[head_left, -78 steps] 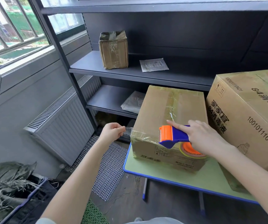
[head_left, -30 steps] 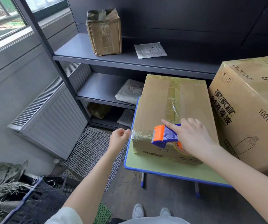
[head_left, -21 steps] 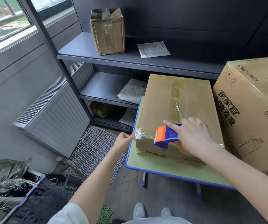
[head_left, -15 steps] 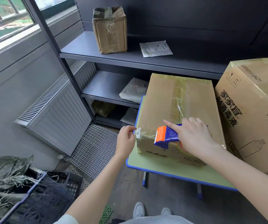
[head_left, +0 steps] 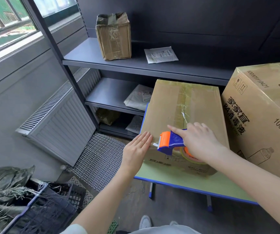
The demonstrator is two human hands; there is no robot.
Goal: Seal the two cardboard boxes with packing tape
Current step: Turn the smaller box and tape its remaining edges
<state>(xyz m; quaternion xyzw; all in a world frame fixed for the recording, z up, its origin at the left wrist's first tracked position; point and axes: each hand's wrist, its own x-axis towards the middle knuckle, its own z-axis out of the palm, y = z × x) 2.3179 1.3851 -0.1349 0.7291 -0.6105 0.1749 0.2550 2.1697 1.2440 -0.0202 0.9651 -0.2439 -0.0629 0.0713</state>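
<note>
Left hand (head_left: 136,149): we note flat, straight fingers pressing the corner of the box (head_left: 178,105).
Right hand (head_left: 201,142): we note it gripping the tape dispenser (head_left: 168,141), just beside the left fingertips.

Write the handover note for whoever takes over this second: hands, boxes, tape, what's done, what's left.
Left hand: flat, fingers straight, pressing the tape end onto the smaller box at its near left corner.
Right hand: grips the tape dispenser at that near edge; tape runs from its blade to the left hand.
Both boxes stand on the green table, the large box to the right.
Done: the smaller box's top centre seam is taped.
Left: probably smooth and cut this strip; the large box's seal cannot be judged from here.
</note>
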